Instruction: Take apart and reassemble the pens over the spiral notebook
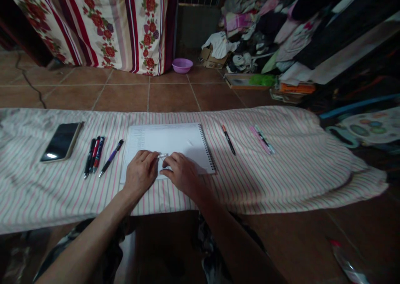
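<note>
Lying left to right above the spiral notebook (171,138), a small clear stick (163,155) spans between both hands, the left hand (142,169) pinching its left end, the right hand (181,171), thumb and fingers parted, just beside its right.

1. Your left hand (141,170) and right hand (181,172) are bare, with slender fingers and rounded knuckles.
2. Your forearms (90,240) are bare as far as they show, narrowing toward the wrists.
3. Your legwear (213,269) is dark cloth broken by irregular whitish and grey blotches, rather like camouflage.
4. Its fabric looks loose and creased; dim light hides its exact cut.
</note>
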Demonstrator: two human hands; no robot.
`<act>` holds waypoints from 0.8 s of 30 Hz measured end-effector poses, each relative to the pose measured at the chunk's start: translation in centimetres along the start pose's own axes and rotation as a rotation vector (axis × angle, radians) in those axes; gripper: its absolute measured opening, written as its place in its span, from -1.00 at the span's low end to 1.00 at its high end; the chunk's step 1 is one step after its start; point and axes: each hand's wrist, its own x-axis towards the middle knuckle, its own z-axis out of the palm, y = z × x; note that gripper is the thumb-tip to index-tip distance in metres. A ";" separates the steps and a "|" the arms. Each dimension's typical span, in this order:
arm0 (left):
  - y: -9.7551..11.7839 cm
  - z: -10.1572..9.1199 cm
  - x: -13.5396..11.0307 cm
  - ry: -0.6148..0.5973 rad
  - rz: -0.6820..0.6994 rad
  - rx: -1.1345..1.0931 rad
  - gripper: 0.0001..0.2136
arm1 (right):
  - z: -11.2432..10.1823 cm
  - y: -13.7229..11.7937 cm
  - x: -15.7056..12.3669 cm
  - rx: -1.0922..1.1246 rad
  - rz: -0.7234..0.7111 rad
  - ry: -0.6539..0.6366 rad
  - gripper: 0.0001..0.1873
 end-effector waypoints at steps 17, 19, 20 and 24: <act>0.0 -0.4 0.1 -0.024 -0.016 -0.053 -0.80 | -0.8 1.9 0.7 -0.007 0.100 -0.004 -0.92; 0.0 -0.4 0.1 -0.022 -0.009 -0.058 -0.80 | -0.9 2.0 0.7 -0.007 0.097 -0.009 -0.93; 0.0 -0.4 0.1 -0.020 -0.005 -0.061 -0.80 | -0.9 2.0 0.6 -0.012 0.098 -0.006 -0.92; 0.0 -0.4 0.1 -0.002 0.016 -0.067 -0.81 | -0.9 2.1 0.5 -0.001 0.099 0.029 -0.90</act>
